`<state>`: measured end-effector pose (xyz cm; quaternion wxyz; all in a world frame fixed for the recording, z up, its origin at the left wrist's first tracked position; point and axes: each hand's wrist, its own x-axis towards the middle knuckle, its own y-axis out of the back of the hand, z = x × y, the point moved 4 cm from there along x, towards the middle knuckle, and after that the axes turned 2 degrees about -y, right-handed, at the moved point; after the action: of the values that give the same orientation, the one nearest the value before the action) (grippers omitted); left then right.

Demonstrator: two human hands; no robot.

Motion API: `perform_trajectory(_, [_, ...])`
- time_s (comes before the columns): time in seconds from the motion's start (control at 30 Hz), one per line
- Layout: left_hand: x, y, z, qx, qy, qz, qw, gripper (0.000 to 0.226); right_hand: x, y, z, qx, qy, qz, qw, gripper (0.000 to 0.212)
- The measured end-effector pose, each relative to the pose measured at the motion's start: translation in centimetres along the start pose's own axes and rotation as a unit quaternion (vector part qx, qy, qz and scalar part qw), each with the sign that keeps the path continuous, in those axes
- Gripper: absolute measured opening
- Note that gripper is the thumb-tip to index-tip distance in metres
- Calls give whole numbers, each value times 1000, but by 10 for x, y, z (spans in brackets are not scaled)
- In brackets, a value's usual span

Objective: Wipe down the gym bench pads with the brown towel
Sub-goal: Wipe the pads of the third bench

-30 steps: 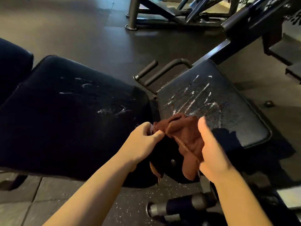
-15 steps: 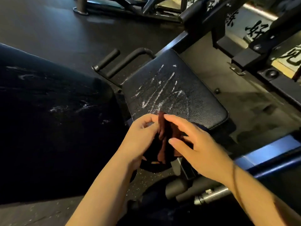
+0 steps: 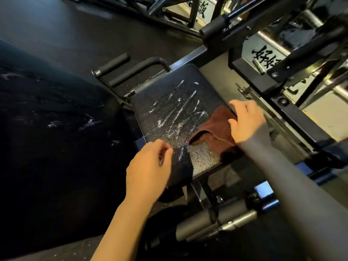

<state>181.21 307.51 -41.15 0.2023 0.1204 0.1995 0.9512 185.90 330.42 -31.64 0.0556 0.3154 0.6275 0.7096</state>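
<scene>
Nearest, the left hand (image 3: 148,166) hovers with loosely curled fingers, its grip holding nothing, over the front edge of the pebbled black seat pad (image 3: 180,113). Beyond, the right hand (image 3: 244,123) presses the soft, rumpled brown towel (image 3: 212,129) flat on the pad's right side, beside white streaks (image 3: 177,112). Half a second earlier both hands held the towel bunched together.

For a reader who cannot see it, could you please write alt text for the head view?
A right hand presses a brown towel onto the right side of a black seat pad streaked with white marks. The left hand hovers at the pad's near edge, holding nothing.
</scene>
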Motion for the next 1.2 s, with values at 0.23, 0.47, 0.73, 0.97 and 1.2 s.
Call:
perform_trajectory(0.23, [-34,4,-35,219,-103,68,968,18,-31,-82,-15,-189,86,-176,962,82])
perform_trajectory(0.47, [-59,11,-47,231,-140,122,955,31,42,-88,-11,-191,84,-107,972,71])
perform_trajectory(0.73, [-59,11,-41,178,-139,88,970,25,-27,-99,-38,-178,143,-108,967,66])
perform_trajectory(0.97, [-77,71,-23,204,-102,215,950,21,-105,-132,-61,-140,405,-198,882,94])
perform_trajectory(1.2, [-107,50,-56,299,-109,258,912,18,-67,-146,-97,-201,546,-189,791,69])
